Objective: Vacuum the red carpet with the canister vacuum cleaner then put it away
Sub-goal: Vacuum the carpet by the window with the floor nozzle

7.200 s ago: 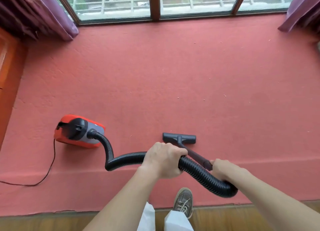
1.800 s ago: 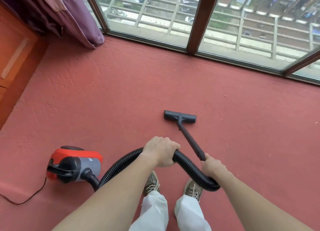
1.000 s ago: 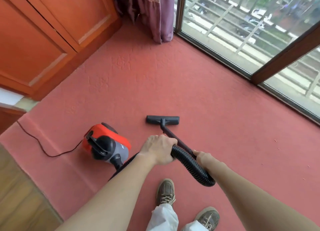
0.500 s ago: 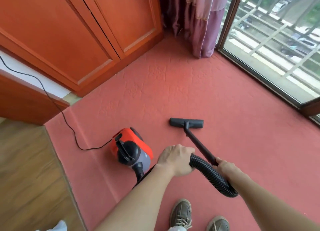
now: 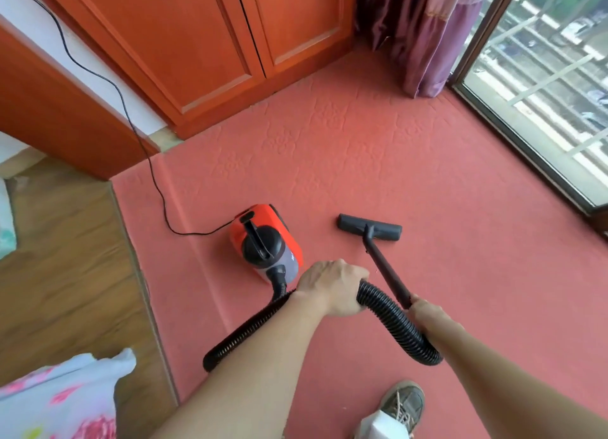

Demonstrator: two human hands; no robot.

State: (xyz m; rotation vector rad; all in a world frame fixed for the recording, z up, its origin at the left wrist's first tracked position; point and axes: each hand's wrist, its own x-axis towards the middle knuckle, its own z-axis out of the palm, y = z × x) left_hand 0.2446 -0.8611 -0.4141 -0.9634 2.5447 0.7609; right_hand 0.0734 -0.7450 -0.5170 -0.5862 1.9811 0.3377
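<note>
We read the split grip as steering. The left hand (image 5: 332, 287) curls round the black hose (image 5: 394, 320), lifting its slack. The right hand (image 5: 424, 310) clamps the wand (image 5: 385, 267), driving the floor head (image 5: 370, 231) ahead of both hands over the red carpet (image 5: 427, 175). We count one canister (image 5: 266, 241) just beyond the left hand, and one cord (image 5: 141, 136).

Left of the canister vacuum cleaner (image 5: 265, 241), the power cord (image 5: 133, 126) runs out past the top edge, and the wooden floor (image 5: 65, 257) there is smeared with blur. Lettering on the canister's grey side is too small to read. Nearer than the canister, the left hand (image 5: 332, 287) covers part of the hose (image 5: 394, 318), the right hand (image 5: 427, 310) hides the near end of the wand (image 5: 386, 267), and a shoe (image 5: 406, 401) is partly behind a white trouser leg (image 5: 383, 427).
</note>
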